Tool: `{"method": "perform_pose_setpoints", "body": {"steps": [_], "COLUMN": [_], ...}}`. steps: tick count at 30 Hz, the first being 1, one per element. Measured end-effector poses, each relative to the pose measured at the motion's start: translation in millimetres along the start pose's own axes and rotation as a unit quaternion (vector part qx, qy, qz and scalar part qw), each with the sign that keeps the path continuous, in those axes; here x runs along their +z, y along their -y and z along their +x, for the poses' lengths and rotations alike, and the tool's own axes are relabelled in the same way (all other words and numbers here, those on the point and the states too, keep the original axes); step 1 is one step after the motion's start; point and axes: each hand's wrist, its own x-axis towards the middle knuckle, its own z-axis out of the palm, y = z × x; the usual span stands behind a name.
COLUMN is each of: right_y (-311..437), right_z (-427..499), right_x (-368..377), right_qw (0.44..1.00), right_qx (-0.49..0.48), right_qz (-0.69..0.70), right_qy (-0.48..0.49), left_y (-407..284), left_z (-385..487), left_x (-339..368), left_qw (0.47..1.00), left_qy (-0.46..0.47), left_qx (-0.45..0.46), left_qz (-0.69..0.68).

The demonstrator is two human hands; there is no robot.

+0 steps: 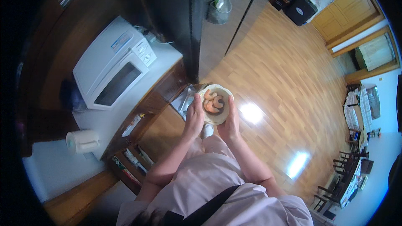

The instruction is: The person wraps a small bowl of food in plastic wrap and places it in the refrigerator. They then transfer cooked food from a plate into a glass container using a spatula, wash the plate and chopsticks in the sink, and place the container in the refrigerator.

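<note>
A pale, wavy-rimmed bowl (223,116) is held between both hands in the middle of the view. Several pinkish-orange cooked shrimp (212,105) lie inside it. My left hand (195,116) grips the bowl's left side, thumb along the rim. On its right side my right hand (230,117) does the same. The fingers beneath the bowl are hidden. A white microwave oven (106,59) with its door closed stands on the white-topped cabinet (163,59) to the left, apart from both hands.
On the left counter stands a cream electric kettle (82,142). A tall dark cabinet (185,22) rises beyond it. A wire wastebasket (219,12) shows near the top. Wooden flooring (276,94) spreads to the right, towards a table with chairs (348,182) and a wooden door (355,3).
</note>
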Motion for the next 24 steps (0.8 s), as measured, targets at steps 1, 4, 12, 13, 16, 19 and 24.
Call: {"method": "perform_pose_setpoints", "body": {"steps": [1,4,12,13,16,19,24], "right_y": [6.2,25.3,82.2,95.5,138.3,197.3,325.7], "right_z": [4.3,18.3,89.2,101.5,152.3,205.5,349.6], "right_x": [-1.9,-9.1,-50.5,-57.9,-78.3,-99.9,-87.2], "right_qw": [1.0,1.0,0.969,0.952,0.924,0.897,0.765], "right_qx": [0.01,0.014,-0.037,-0.022,-0.078,-0.025,-0.204], "right_qz": [0.0,-0.002,-0.238,-0.292,-0.375,-0.418,-0.581], "right_qy": [-0.014,-0.015,-0.055,-0.087,-0.006,0.145,0.188], "left_y": [0.5,0.5,-2.4,-3.5,-9.2,-16.5,-20.7], "left_z": [3.6,14.9,91.8,101.5,130.2,159.4,201.9], "left_x": [3.6,14.2,83.5,96.4,138.0,179.8,232.7], "left_qw": [0.999,0.959,0.888,0.891,0.903,0.892,0.874], "left_qy": [0.003,0.112,0.136,0.117,0.105,0.079,0.024], "left_qx": [-0.017,-0.148,-0.231,-0.245,-0.205,-0.182,-0.13], "left_qz": [0.028,-0.214,-0.374,-0.364,-0.362,-0.406,-0.469]}}
